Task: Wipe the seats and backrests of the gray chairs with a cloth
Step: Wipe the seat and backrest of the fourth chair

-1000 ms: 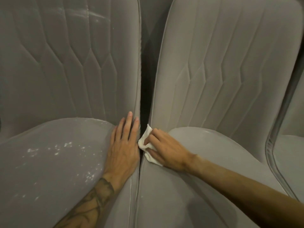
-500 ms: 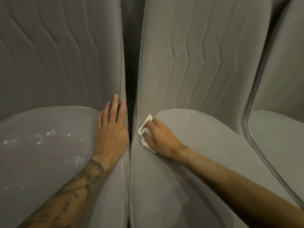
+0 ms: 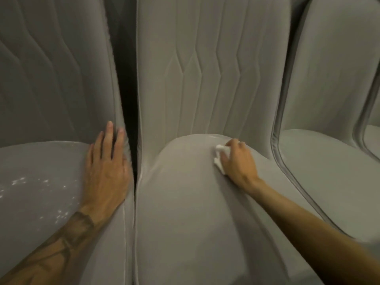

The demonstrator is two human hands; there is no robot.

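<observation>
Three gray padded chairs stand side by side. My right hand [image 3: 236, 161] presses a small white cloth [image 3: 219, 159] onto the back part of the middle chair's seat [image 3: 185, 212], just below its stitched backrest [image 3: 205, 68]. Most of the cloth is hidden under my fingers. My left hand [image 3: 107, 167] lies flat, fingers apart, on the right edge of the left chair's seat [image 3: 41, 182], which carries white specks. Its fingertips touch the left backrest [image 3: 51, 68].
A narrow dark gap [image 3: 128, 120] separates the left and middle chairs. A third gray chair [image 3: 329, 171] stands at the right, its piped edge close to my right forearm. A sliver of another seat shows at the far right edge.
My right hand has slid the cloth to the right along the back of the middle seat, away from the gap. My left hand stays flat on the left seat.
</observation>
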